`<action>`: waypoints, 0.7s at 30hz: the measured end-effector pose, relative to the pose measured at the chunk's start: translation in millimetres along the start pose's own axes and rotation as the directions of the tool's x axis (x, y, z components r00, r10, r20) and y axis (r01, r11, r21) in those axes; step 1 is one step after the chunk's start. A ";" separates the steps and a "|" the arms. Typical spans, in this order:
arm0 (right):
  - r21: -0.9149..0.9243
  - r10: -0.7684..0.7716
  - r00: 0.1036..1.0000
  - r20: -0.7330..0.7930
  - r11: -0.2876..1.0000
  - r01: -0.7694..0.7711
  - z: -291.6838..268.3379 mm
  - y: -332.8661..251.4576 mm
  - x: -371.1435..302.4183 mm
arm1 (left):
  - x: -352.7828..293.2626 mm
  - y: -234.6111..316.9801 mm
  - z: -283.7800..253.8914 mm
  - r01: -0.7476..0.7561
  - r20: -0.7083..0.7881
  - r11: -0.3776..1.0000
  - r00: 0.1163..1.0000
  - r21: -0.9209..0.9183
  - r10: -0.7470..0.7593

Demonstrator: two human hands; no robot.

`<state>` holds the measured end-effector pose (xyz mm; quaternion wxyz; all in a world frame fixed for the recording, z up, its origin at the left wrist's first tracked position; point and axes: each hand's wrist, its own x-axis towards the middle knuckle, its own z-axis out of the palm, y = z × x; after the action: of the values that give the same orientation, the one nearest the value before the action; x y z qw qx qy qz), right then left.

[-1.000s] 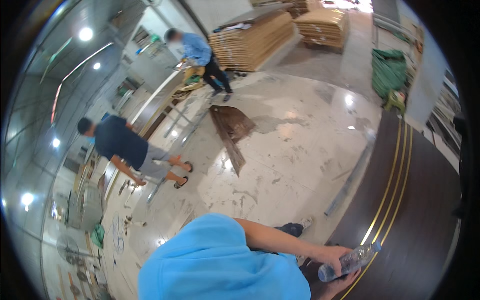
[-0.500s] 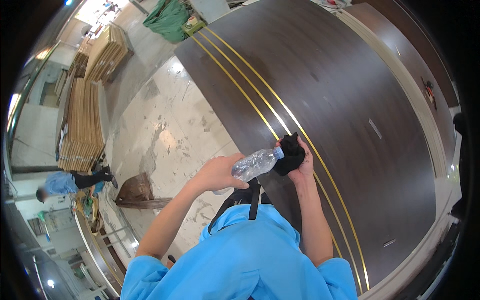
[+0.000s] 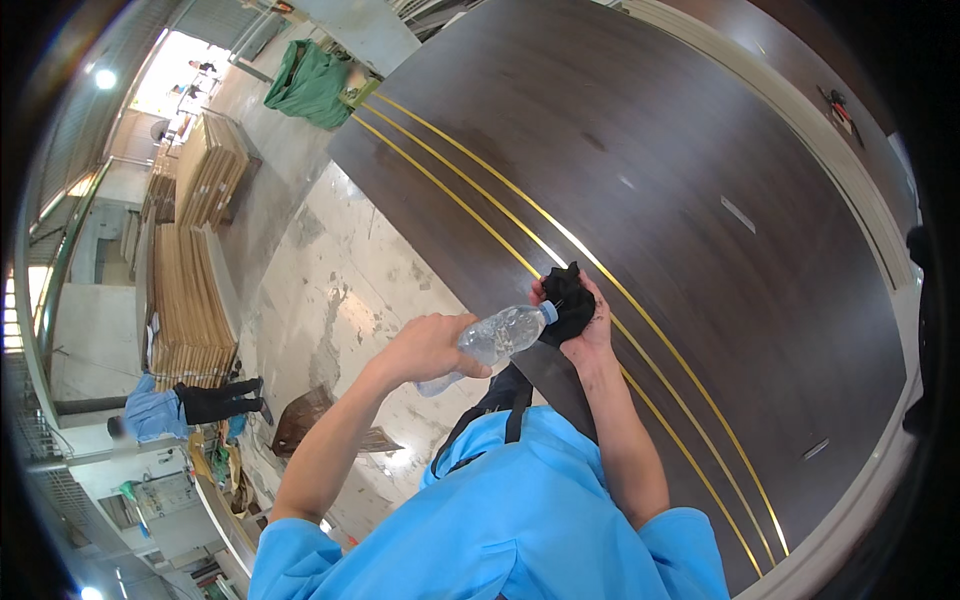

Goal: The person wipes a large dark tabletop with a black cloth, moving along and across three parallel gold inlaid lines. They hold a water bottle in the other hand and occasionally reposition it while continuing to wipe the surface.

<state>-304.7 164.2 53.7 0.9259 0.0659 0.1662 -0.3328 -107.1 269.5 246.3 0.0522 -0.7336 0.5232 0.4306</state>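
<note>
My left hand (image 3: 432,348) is wrapped round a clear plastic bottle (image 3: 500,335) with a blue cap. The bottle lies tilted, its capped end up and to the right, against a black cloth (image 3: 568,308). Bunched in my right hand (image 3: 592,335), the cloth rests on the palm with the fingers curled about it. Both hands are above the near left edge of a large dark brown panel (image 3: 700,330) with three gold lines along it. Whether liquid is coming from the cap is too small to tell.
A red-and-black hand tool (image 3: 838,105) lies on another board at the far right. Stacked wooden panels (image 3: 190,300) stand at the left, with a person in blue (image 3: 165,412) near them. A green sack (image 3: 308,85) sits beyond the panel's far corner, and a brown sheet (image 3: 300,422) on the floor.
The view has shifted, and the surroundings sit differently in it. My hands keep hold of the bottle and the cloth, the bottle's cap still at the cloth.
</note>
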 end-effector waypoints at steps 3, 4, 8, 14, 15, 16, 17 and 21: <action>0.052 0.016 1.000 0.001 0.999 -0.016 -1.3 -1.5 0.0 | -0.8 1.8 -1.6 0.010 0.025 0.999 1.000 -0.037 -0.009; 0.076 0.021 1.000 -0.010 0.997 -0.020 -3.0 -1.2 0.9 | -0.5 2.2 -2.2 0.013 0.034 0.998 0.999 -0.053 -0.012; 0.109 0.025 1.000 -0.001 0.994 -0.024 -9.3 1.9 4.7 | 4.3 3.6 -5.1 0.015 0.059 0.998 0.998 -0.057 -0.012; 0.144 0.056 0.998 -0.032 0.988 -0.051 -12.4 7.8 6.7 | 17.9 -2.5 -4.2 0.008 0.090 0.999 0.996 -0.039 -0.005; 0.145 0.044 0.998 -0.045 0.989 -0.037 -13.0 8.3 7.1 | 20.3 -5.2 -3.7 -0.001 0.090 1.000 0.996 -0.025 0.003; 0.144 0.041 0.998 -0.047 0.989 -0.034 -13.9 8.9 7.7 | 22.7 -8.0 -3.4 -0.004 0.096 1.000 0.995 -0.003 0.005; 0.144 0.045 0.998 -0.053 0.989 -0.037 -14.8 9.5 8.5 | 25.1 -11.1 -4.0 0.003 0.114 0.999 0.993 -0.033 0.001; 0.031 -0.054 0.990 -0.130 0.998 0.059 -16.7 14.4 13.8 | 36.1 -22.0 -7.5 -0.019 0.160 0.998 0.987 -0.058 0.029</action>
<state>-289.9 171.0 33.4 0.9021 0.0986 0.2218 -0.3568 -81.9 249.3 218.0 0.0684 -0.6912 0.5137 0.5036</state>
